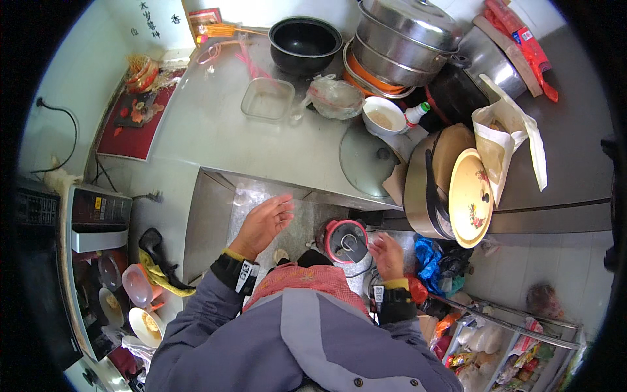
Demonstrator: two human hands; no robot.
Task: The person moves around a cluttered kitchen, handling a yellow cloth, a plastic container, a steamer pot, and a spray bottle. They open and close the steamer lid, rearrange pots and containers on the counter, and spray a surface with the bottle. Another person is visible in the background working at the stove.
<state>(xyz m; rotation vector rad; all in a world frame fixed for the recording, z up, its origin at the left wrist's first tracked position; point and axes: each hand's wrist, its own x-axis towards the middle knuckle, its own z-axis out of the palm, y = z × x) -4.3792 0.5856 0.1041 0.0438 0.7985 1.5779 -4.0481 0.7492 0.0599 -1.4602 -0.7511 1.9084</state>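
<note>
My left hand (264, 223) is raised in front of the counter's edge, its fingers a little curled and nothing in it. To the right, my right hand (387, 252) hovers beside a red electric cooker (345, 240) with a dark lid on the floor; its fingers are loosely bent and I see nothing held. On the steel counter (235, 142) ahead stand a clear rectangular container (267, 100), a black pot (304, 44), a bowl in a plastic bag (337, 98), a white bowl with pale food (383, 116) and a glass lid (368, 159).
A stacked steel steamer (406, 41) stands at the back. A large pot (421, 181) and a yellow floral enamel lid (471, 198) are at the counter's right front. A microwave oven (100, 240) and a bowl of food (147, 327) are at left, a wire rack (519, 333) with bagged goods at lower right.
</note>
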